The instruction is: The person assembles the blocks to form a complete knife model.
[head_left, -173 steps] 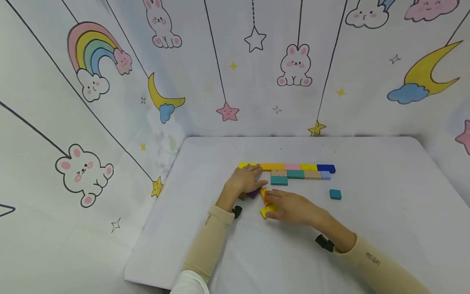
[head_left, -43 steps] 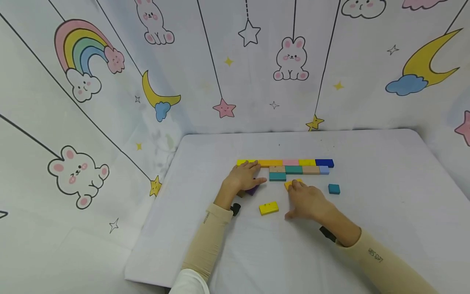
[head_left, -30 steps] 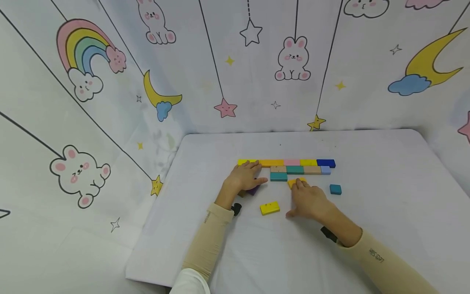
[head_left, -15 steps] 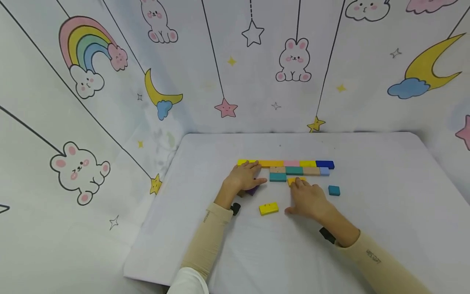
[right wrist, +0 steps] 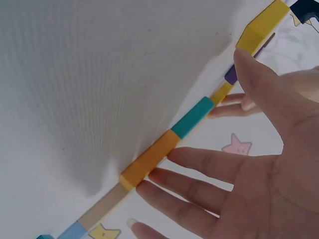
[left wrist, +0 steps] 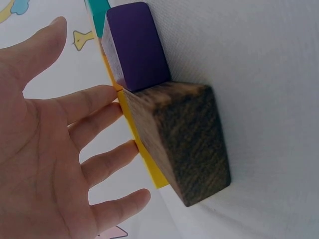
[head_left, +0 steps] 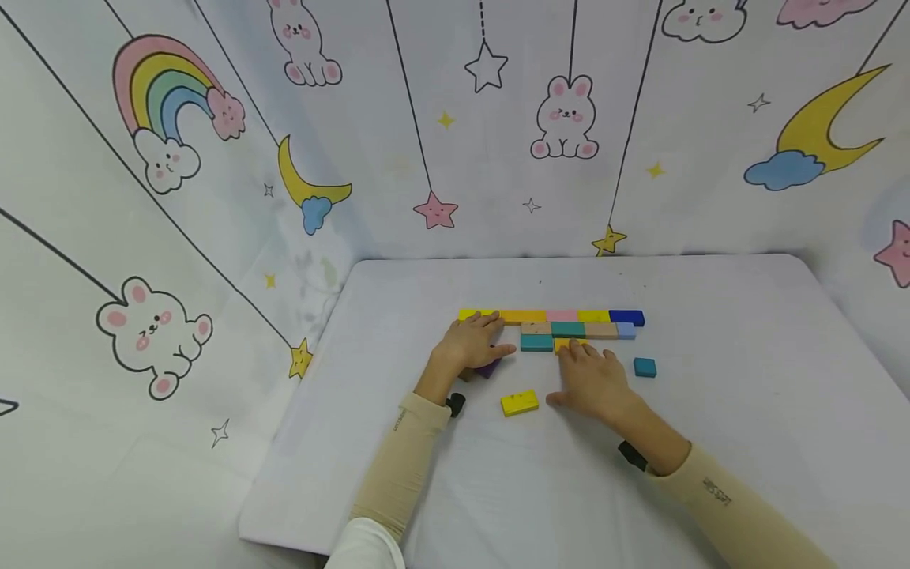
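In the head view my left hand [head_left: 468, 344] rests with extended fingers on the yellow block [head_left: 469, 314] that ends the back row. A purple block [left wrist: 138, 47] and a dark brown wooden block [left wrist: 192, 134] lie beneath that palm. My right hand [head_left: 596, 384] has its fingertips on an orange block [right wrist: 150, 158], the thumb spread away. That block sits end to end with a teal block [head_left: 536, 343] and against the second row, whose tan block [head_left: 600, 331] and light blue block [head_left: 626, 331] extend to the right.
A loose yellow block [head_left: 520, 403] lies on the white table [head_left: 498, 490] between the forearms. Off to the right is a small teal block [head_left: 644, 367]. The back row ends in a dark blue block [head_left: 627, 318]. A patterned cloth wall [head_left: 384, 118] stands behind the table.
The right hand moved from the loose yellow and orange blocks to the right, bringing the orange block along, then slid it back and left against the second row. The left hand stayed put.
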Tool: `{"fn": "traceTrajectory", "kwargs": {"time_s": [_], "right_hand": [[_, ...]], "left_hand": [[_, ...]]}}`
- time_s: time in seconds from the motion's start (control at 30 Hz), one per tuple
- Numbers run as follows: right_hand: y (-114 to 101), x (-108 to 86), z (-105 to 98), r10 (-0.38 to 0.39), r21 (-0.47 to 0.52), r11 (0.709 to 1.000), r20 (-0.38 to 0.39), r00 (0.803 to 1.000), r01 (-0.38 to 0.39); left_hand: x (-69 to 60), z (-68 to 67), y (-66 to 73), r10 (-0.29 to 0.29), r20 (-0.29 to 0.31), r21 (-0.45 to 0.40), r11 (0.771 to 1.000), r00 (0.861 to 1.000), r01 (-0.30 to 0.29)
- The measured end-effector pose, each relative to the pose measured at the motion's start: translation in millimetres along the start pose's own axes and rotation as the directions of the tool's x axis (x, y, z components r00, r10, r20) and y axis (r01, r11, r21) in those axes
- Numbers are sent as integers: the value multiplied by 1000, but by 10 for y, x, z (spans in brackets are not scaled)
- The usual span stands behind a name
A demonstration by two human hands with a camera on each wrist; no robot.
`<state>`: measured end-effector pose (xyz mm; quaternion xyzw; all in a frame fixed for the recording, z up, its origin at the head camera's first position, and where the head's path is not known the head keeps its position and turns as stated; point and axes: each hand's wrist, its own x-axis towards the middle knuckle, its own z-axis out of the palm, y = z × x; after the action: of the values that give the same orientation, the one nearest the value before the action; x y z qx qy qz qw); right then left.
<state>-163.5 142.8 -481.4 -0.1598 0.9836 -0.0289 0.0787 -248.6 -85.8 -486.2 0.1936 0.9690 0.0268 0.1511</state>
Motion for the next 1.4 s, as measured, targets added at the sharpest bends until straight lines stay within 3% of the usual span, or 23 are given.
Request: {"fn": "traceTrajectory", "kwargs": {"time_s": [1.0, 1.4], "right_hand": [[10, 59, 35, -13, -9, 1000, -40, 999, 13], [-65, -105, 9, -48, 79, 995, -61, 997, 53]], "left_hand": [[12, 21, -3, -18, -2, -1, 1000, 1000, 18], [7, 2, -9, -3, 4, -3, 1000, 1000, 3]]}}
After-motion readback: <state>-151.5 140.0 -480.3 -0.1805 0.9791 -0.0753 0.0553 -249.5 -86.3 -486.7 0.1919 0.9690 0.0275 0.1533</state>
